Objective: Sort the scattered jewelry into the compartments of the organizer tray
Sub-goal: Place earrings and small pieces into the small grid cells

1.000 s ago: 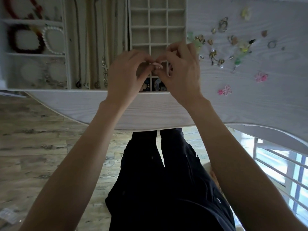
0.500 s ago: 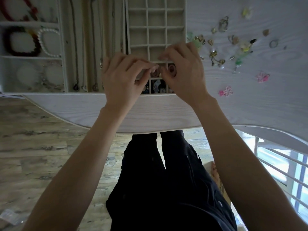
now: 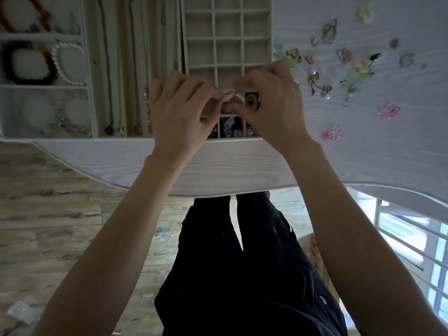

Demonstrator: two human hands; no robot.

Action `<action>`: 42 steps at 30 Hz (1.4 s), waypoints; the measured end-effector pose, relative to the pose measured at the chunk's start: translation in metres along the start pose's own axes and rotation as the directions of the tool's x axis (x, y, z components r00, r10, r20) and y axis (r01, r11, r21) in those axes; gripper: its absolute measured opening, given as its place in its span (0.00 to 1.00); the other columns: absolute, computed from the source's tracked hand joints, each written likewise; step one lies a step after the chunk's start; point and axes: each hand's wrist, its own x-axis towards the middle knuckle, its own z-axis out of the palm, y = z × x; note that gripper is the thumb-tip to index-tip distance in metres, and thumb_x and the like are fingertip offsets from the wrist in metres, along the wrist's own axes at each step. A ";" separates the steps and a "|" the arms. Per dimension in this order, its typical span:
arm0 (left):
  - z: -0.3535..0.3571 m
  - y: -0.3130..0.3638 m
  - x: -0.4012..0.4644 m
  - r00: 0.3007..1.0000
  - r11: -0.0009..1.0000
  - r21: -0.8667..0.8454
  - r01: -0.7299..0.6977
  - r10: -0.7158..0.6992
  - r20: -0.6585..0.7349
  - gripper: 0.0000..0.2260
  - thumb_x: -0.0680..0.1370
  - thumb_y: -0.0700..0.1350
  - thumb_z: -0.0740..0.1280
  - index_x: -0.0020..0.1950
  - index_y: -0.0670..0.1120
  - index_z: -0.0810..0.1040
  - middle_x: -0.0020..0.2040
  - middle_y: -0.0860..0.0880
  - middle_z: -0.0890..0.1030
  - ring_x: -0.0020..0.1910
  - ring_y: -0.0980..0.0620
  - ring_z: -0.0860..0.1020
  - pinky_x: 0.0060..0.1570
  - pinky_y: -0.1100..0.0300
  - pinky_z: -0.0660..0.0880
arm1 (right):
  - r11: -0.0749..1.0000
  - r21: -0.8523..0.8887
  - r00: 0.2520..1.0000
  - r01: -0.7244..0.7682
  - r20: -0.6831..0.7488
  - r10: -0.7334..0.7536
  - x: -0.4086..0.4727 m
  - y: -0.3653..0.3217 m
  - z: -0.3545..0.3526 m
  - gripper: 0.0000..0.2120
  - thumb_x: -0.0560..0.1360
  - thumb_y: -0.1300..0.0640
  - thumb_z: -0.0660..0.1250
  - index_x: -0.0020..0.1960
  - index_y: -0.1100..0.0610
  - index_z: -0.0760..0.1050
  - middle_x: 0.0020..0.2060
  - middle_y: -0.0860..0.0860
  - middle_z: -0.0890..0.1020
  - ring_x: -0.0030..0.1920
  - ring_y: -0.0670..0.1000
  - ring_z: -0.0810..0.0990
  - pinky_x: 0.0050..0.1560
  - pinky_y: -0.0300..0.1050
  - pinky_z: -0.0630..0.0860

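Small piece (image 3: 230, 93): pale, pinkish, pinched between the fingertips of both hands; too small and too covered to tell what kind of jewelry it is. It sits above the near rows of the grid tray, not in any compartment.
Left hand (image 3: 180, 112): fingers curled, thumb and forefinger pinching the left end of the small piece.
Right hand (image 3: 271, 105): fingers curled, fingertips closed on the right end of the same piece; the two hands meet over the tray.
Grid tray (image 3: 228, 37): pale organizer with many small square compartments, lying on the table in front of the person. Far compartments look bare; the nearest row holds small dark and patterned items, partly hidden by the hands.
Dark ring-like item (image 3: 251, 101): in a near-right compartment, just beside the right fingers.
Necklace tray (image 3: 135, 69): left of the grid tray, touching or just beside it; several chains lie lengthwise in it, pendants at the near end.
Bracelet tray (image 3: 84, 66): far left; a dark red bead bracelet (image 3: 26, 64) and a white pearl bracelet (image 3: 66, 63) share the middle section, a red strand in the far one, pale pieces in the near one.
Loose jewelry (image 3: 339, 59): scattered on the table right of the grid tray; gold pieces, green bits, a silver ring (image 3: 406, 60).
Pink flowers (image 3: 334, 133): two pink flower pieces, nearer and right, apart from the main scatter.
Table (image 3: 230, 166): white wood grain, curved near edge.
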 end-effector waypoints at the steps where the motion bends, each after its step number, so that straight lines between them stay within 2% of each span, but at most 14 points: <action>1: 0.000 0.001 0.001 1.000 1.000 0.014 -0.008 0.007 0.008 0.09 0.78 0.51 0.68 0.40 0.50 0.82 0.40 0.55 0.82 0.42 0.49 0.78 0.43 0.57 0.66 | 1.000 -0.023 1.000 0.008 -0.007 -0.008 0.001 0.000 0.000 0.14 0.66 0.48 0.72 0.42 0.59 0.78 0.38 0.48 0.82 0.45 0.53 0.76 0.42 0.36 0.64; 5: 0.000 0.002 0.001 0.999 0.998 0.059 -0.027 0.025 0.022 0.11 0.78 0.54 0.67 0.39 0.51 0.82 0.39 0.56 0.82 0.41 0.49 0.78 0.43 0.57 0.65 | 0.991 -0.118 0.997 0.067 -0.021 -0.070 0.004 -0.003 0.004 0.09 0.65 0.58 0.74 0.42 0.59 0.77 0.37 0.50 0.80 0.40 0.55 0.75 0.39 0.40 0.67; 7: -0.001 0.002 -0.001 0.998 0.998 0.059 -0.032 0.030 0.047 0.10 0.78 0.53 0.67 0.40 0.51 0.82 0.41 0.56 0.82 0.42 0.48 0.78 0.43 0.56 0.66 | 0.991 -0.124 0.998 0.056 0.014 -0.055 0.005 -0.005 0.006 0.08 0.64 0.62 0.73 0.42 0.59 0.77 0.37 0.52 0.79 0.40 0.55 0.75 0.41 0.38 0.65; 9: -0.003 0.002 -0.003 0.996 0.998 0.044 -0.033 0.029 0.088 0.06 0.77 0.50 0.67 0.42 0.51 0.82 0.43 0.56 0.82 0.44 0.47 0.78 0.44 0.54 0.67 | 0.996 -0.087 0.997 0.002 0.071 0.004 0.006 -0.005 0.005 0.10 0.64 0.61 0.74 0.44 0.59 0.77 0.40 0.53 0.79 0.42 0.55 0.75 0.42 0.35 0.62; 11: -0.005 0.003 -0.002 0.991 0.999 0.028 -0.026 0.022 0.130 0.04 0.76 0.47 0.67 0.44 0.52 0.82 0.45 0.56 0.82 0.45 0.46 0.78 0.44 0.52 0.68 | 0.997 -0.034 0.986 -0.068 0.149 0.072 0.007 -0.003 0.002 0.11 0.65 0.59 0.74 0.47 0.59 0.78 0.44 0.54 0.78 0.47 0.54 0.75 0.43 0.35 0.62; 13: -0.006 0.005 -0.002 0.989 1.000 0.022 -0.013 0.010 0.149 0.04 0.74 0.46 0.68 0.44 0.51 0.82 0.46 0.56 0.82 0.46 0.46 0.77 0.45 0.52 0.68 | 0.994 0.030 0.976 -0.102 0.198 0.094 0.009 -0.001 -0.003 0.10 0.67 0.62 0.72 0.48 0.59 0.78 0.47 0.55 0.78 0.49 0.53 0.74 0.43 0.33 0.65; 17: -0.006 0.005 -0.003 0.984 1.000 0.022 0.018 -0.022 0.174 0.05 0.76 0.49 0.68 0.45 0.51 0.83 0.46 0.54 0.82 0.47 0.45 0.77 0.46 0.53 0.67 | 0.995 0.059 0.990 -0.082 0.118 0.075 0.008 0.000 -0.011 0.12 0.68 0.69 0.65 0.48 0.59 0.80 0.47 0.55 0.78 0.49 0.52 0.76 0.45 0.41 0.73; 19: -0.005 0.004 -0.002 0.982 0.999 0.028 0.024 -0.029 0.189 0.06 0.77 0.49 0.67 0.44 0.51 0.83 0.47 0.54 0.82 0.48 0.45 0.77 0.47 0.53 0.66 | 0.999 -0.009 0.996 -0.035 0.082 0.036 0.007 0.000 -0.010 0.11 0.68 0.68 0.66 0.48 0.58 0.81 0.47 0.56 0.78 0.49 0.55 0.76 0.45 0.41 0.71; 24: -0.007 0.004 -0.004 0.969 0.999 0.039 -0.012 0.002 0.245 0.08 0.77 0.49 0.65 0.45 0.50 0.84 0.49 0.53 0.82 0.50 0.44 0.75 0.48 0.52 0.66 | 0.975 -0.179 0.987 0.135 0.114 -0.116 0.009 0.001 -0.006 0.05 0.68 0.60 0.70 0.44 0.55 0.81 0.46 0.56 0.79 0.46 0.58 0.76 0.42 0.47 0.74; 27: -0.008 0.002 -0.005 0.959 0.998 0.019 -0.061 0.054 0.279 0.09 0.78 0.48 0.64 0.49 0.51 0.84 0.52 0.58 0.82 0.52 0.48 0.73 0.49 0.52 0.65 | 0.950 -0.227 0.975 0.216 0.104 -0.197 0.012 0.002 -0.003 0.03 0.67 0.61 0.69 0.40 0.57 0.80 0.41 0.55 0.80 0.43 0.58 0.78 0.40 0.49 0.75; 30: -0.009 0.000 -0.008 0.941 0.993 0.005 -0.114 0.106 0.322 0.10 0.79 0.47 0.63 0.54 0.51 0.83 0.53 0.59 0.82 0.53 0.48 0.75 0.50 0.54 0.62 | 0.919 -0.300 0.966 0.257 0.088 -0.241 0.013 0.002 0.000 0.02 0.67 0.62 0.69 0.37 0.57 0.79 0.36 0.54 0.80 0.40 0.57 0.78 0.38 0.47 0.74; 36: -0.012 0.000 -0.010 0.931 0.992 0.030 -0.124 0.106 0.348 0.13 0.79 0.46 0.60 0.58 0.53 0.82 0.56 0.60 0.81 0.54 0.49 0.75 0.50 0.53 0.61 | 0.895 -0.399 0.979 0.197 0.043 -0.197 0.012 -0.002 0.005 0.04 0.63 0.63 0.72 0.34 0.57 0.77 0.33 0.52 0.79 0.38 0.55 0.78 0.37 0.47 0.75; 40: -0.013 0.007 -0.010 0.930 0.994 0.039 -0.105 0.084 0.359 0.11 0.78 0.44 0.62 0.57 0.50 0.82 0.54 0.56 0.82 0.55 0.49 0.72 0.50 0.49 0.66 | 0.892 -0.444 0.996 0.083 0.007 -0.089 0.007 -0.008 0.007 0.03 0.62 0.61 0.73 0.33 0.57 0.79 0.32 0.51 0.79 0.38 0.55 0.77 0.39 0.46 0.74; 42: -0.013 0.009 -0.010 0.925 0.993 0.054 -0.109 0.081 0.370 0.11 0.77 0.44 0.62 0.56 0.49 0.81 0.53 0.55 0.82 0.55 0.49 0.70 0.50 0.50 0.63 | 0.880 -0.473 0.999 0.042 -0.006 -0.051 0.007 -0.012 0.008 0.03 0.62 0.59 0.73 0.32 0.57 0.79 0.33 0.51 0.79 0.39 0.55 0.77 0.40 0.45 0.71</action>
